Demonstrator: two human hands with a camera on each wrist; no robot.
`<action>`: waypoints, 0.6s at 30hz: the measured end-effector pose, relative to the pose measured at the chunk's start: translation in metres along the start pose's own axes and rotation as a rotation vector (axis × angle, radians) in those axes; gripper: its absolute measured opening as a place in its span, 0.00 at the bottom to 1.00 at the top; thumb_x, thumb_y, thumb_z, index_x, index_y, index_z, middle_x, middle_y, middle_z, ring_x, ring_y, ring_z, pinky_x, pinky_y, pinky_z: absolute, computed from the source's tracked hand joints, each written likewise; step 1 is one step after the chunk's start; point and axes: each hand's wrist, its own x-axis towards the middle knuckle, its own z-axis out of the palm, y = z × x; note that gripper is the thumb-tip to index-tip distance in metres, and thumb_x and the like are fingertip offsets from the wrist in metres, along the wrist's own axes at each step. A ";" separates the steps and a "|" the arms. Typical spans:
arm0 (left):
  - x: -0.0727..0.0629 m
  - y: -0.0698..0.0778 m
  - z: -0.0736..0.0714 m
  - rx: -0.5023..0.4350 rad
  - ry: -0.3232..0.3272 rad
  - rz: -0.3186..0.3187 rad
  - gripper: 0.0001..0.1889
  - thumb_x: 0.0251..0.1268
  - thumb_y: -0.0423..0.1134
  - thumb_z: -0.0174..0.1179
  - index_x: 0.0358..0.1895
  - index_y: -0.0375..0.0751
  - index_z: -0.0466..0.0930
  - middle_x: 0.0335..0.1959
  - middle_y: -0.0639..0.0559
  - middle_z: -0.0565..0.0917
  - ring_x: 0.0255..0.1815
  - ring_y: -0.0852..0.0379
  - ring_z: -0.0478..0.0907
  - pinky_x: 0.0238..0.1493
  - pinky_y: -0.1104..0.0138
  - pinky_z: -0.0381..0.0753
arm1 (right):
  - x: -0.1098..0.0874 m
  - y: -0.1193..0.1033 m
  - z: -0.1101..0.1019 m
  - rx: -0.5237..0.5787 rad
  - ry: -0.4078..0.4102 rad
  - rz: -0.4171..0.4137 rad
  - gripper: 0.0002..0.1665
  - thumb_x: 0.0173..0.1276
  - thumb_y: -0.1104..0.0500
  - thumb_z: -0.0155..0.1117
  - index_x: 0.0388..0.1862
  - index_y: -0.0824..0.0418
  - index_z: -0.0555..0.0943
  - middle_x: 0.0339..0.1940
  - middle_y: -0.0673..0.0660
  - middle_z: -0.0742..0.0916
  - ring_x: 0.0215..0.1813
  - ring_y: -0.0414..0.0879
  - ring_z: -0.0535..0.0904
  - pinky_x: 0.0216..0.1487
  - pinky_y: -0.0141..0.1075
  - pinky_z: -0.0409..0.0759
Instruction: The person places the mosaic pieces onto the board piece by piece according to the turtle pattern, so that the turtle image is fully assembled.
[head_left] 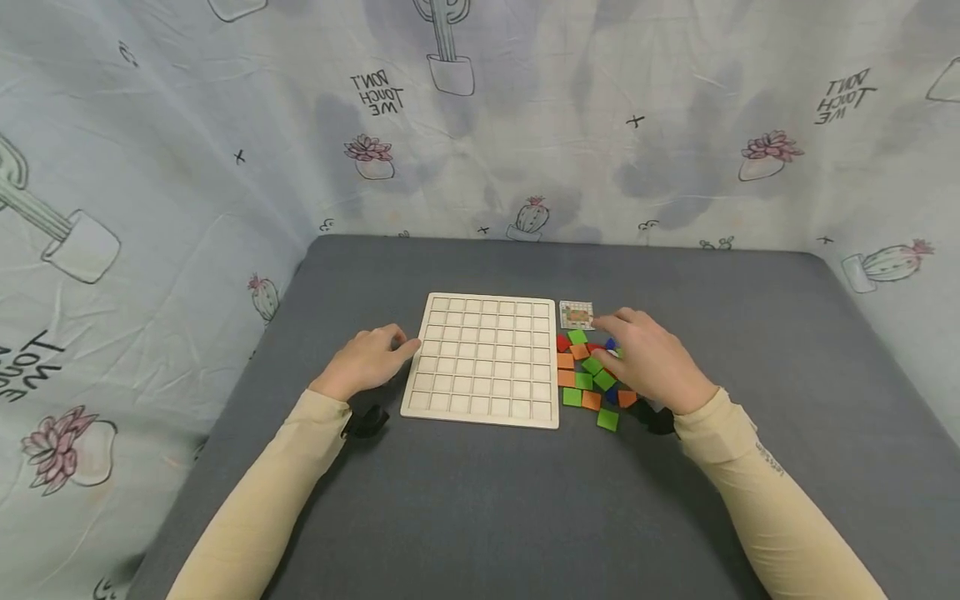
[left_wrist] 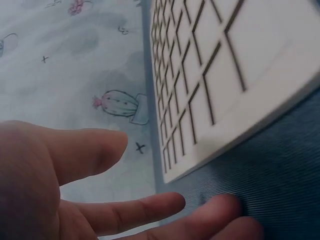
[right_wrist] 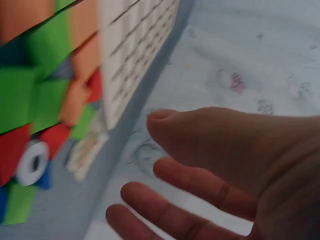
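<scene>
A pale wooden grid board (head_left: 480, 421) lies flat on the table. Beside its left edge is my left hand (head_left: 367, 360), fingers loosely bent and holding nothing; in the left wrist view a gap shows between the fingers (left_wrist: 135, 212) and the board. My right hand (head_left: 648, 354) hovers over the right side of a pile of colored tiles (head_left: 572, 397), covering part of it. Its thumb and fingers (right_wrist: 150, 202) are spread, with nothing between them. A small printed card (head_left: 576, 314) lies above the pile, close to the right fingertips.
The pile holds green, orange, red and blue pieces, and a white ring-shaped piece (right_wrist: 33, 163) shows in the right wrist view. A dark grey cloth covers the table (head_left: 480, 508). Patterned fabric (head_left: 570, 158) hangs along the back and left side.
</scene>
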 end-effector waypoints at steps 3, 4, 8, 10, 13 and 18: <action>0.001 -0.002 0.003 -0.031 -0.018 0.007 0.27 0.83 0.56 0.46 0.65 0.35 0.74 0.21 0.48 0.80 0.23 0.52 0.80 0.27 0.61 0.71 | 0.001 0.011 0.004 0.013 -0.052 0.024 0.22 0.68 0.62 0.73 0.59 0.68 0.84 0.54 0.67 0.87 0.55 0.62 0.83 0.53 0.56 0.84; 0.001 -0.003 0.004 -0.043 -0.023 0.008 0.26 0.83 0.55 0.47 0.64 0.35 0.74 0.19 0.48 0.79 0.21 0.52 0.80 0.26 0.62 0.70 | 0.002 0.014 0.006 0.018 -0.068 0.031 0.21 0.68 0.62 0.73 0.58 0.68 0.85 0.54 0.67 0.87 0.54 0.61 0.83 0.53 0.56 0.84; 0.002 -0.004 0.007 -0.066 -0.022 0.016 0.24 0.83 0.53 0.48 0.61 0.36 0.76 0.19 0.47 0.79 0.19 0.51 0.80 0.24 0.62 0.70 | 0.005 0.024 0.014 0.035 -0.103 0.067 0.18 0.69 0.62 0.72 0.56 0.66 0.86 0.52 0.66 0.88 0.52 0.60 0.84 0.53 0.56 0.84; 0.003 -0.004 0.009 -0.074 -0.027 0.011 0.23 0.83 0.53 0.48 0.60 0.36 0.76 0.21 0.47 0.80 0.19 0.51 0.81 0.25 0.62 0.72 | 0.006 0.027 0.016 0.038 -0.109 0.086 0.17 0.69 0.61 0.72 0.55 0.66 0.86 0.50 0.65 0.88 0.50 0.59 0.83 0.51 0.55 0.84; 0.004 -0.006 0.011 -0.087 -0.031 0.004 0.23 0.83 0.52 0.48 0.61 0.36 0.76 0.24 0.46 0.82 0.18 0.52 0.80 0.26 0.62 0.75 | 0.007 0.031 0.020 0.041 -0.118 0.100 0.16 0.68 0.61 0.72 0.53 0.65 0.87 0.47 0.63 0.88 0.46 0.57 0.83 0.47 0.54 0.84; 0.008 -0.007 0.012 -0.113 -0.029 0.035 0.23 0.84 0.50 0.47 0.63 0.33 0.75 0.23 0.47 0.83 0.16 0.53 0.80 0.24 0.62 0.77 | 0.008 0.036 0.026 0.031 -0.132 0.113 0.14 0.68 0.60 0.72 0.50 0.64 0.87 0.44 0.61 0.88 0.42 0.53 0.82 0.43 0.52 0.84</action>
